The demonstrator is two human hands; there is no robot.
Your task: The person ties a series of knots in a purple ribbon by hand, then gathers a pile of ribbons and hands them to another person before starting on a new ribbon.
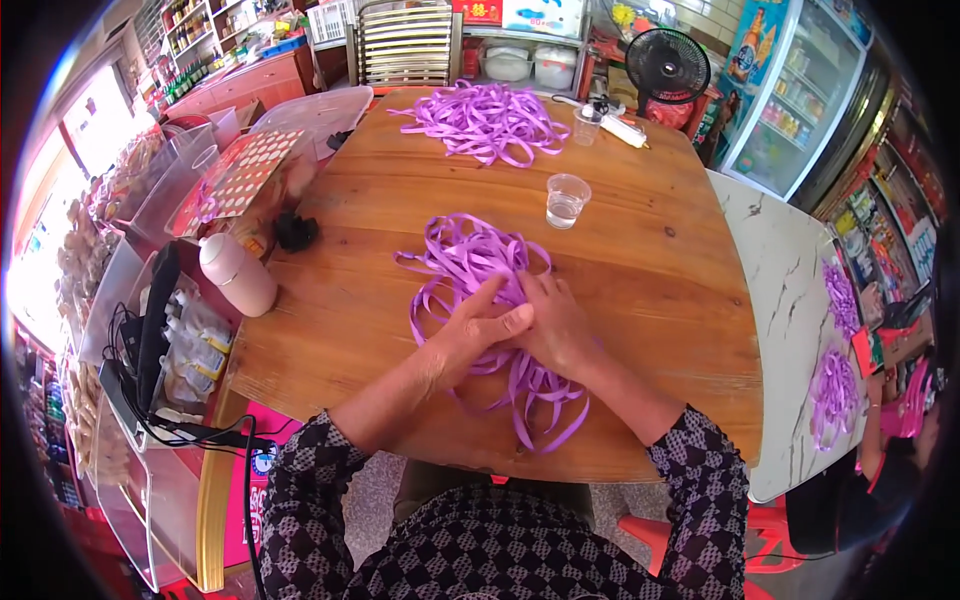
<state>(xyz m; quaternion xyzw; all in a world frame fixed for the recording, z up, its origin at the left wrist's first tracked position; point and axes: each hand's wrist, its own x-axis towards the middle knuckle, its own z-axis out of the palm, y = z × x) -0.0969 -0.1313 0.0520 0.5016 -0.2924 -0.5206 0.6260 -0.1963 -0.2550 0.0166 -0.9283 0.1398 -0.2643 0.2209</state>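
A loose heap of glossy purple ribbon [450,250] lies on the wooden table [660,290] in front of me, with loops trailing toward the near edge. Both hands meet over the heap's near half. My left hand [478,322] is closed on the ribbon, its thumb reaching across toward the other hand. Beside it, my right hand [555,325] has its fingers bent into the same ribbon. The fingertips are partly hidden among the loops, as is the exact strand they grip.
Another purple ribbon heap [485,120] lies at the far edge, near a clear cup of liquid [565,203]. A pink bottle [238,275] stands at left, and a black fan [668,68] behind. At right, a person sits by a marble-patterned table [775,300] holding more ribbon.
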